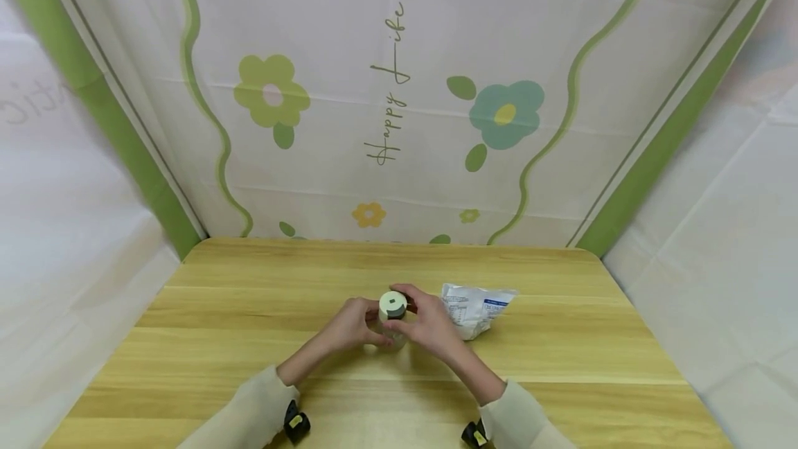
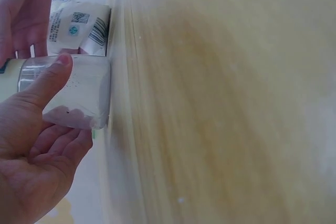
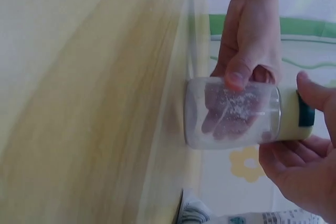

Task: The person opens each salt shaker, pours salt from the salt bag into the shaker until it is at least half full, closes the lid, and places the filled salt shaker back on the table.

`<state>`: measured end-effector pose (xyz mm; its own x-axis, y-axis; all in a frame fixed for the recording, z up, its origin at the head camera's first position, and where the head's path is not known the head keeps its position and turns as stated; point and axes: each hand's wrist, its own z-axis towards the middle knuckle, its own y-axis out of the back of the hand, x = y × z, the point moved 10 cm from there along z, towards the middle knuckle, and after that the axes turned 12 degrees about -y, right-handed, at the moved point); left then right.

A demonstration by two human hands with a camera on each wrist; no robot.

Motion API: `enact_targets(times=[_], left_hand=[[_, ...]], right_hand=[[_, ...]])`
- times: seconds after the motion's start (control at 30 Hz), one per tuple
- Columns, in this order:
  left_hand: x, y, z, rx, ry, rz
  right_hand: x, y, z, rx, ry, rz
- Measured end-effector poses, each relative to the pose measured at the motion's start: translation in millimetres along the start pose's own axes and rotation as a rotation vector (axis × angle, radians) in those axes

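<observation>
A clear seasoning jar [image 3: 198,114] stands upright on the table, white grains clinging inside its wall. Its cream lid [image 1: 391,300] has a dark green flap [image 3: 306,110] at one side. Around the jar's clear body, my left hand [image 1: 350,324] curls its thumb and fingers. The right hand [image 1: 431,323] grips the lid from the other side, its thumb near the green flap. Just right of that hand, a white printed packet [image 1: 479,309] sits on the table, partly hidden by the hand. A barcode shows on the packet in the left wrist view.
The wooden table [image 1: 249,289] extends around both hands, its far edge meeting a white flowered curtain [image 1: 337,89]. Side curtains hang at left and right. Each wrist carries a small black camera, the left camera [image 1: 296,425] near the cream sleeve [image 1: 252,407].
</observation>
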<state>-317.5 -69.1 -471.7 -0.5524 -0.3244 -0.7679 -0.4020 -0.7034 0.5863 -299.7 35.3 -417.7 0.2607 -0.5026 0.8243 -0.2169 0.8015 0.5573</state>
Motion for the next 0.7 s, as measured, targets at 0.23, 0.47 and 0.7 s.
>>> enact_targets(times=[0.23,0.47,0.7], left_hand=[[-0.4,0.5,-1.4,-0.001,-0.010,0.019],[-0.9,0.3,-0.9,-0.001,-0.004,0.024],[-1.3,1.9,0.5,-0.004,-0.008,0.031]], right_hand=[[-1.9,0.5,0.7,-0.024,-0.035,0.007],[-5.7,-1.0,3.5,0.043,-0.025,0.008],[-4.0,-2.0,5.9,0.106,0.014,0.012]])
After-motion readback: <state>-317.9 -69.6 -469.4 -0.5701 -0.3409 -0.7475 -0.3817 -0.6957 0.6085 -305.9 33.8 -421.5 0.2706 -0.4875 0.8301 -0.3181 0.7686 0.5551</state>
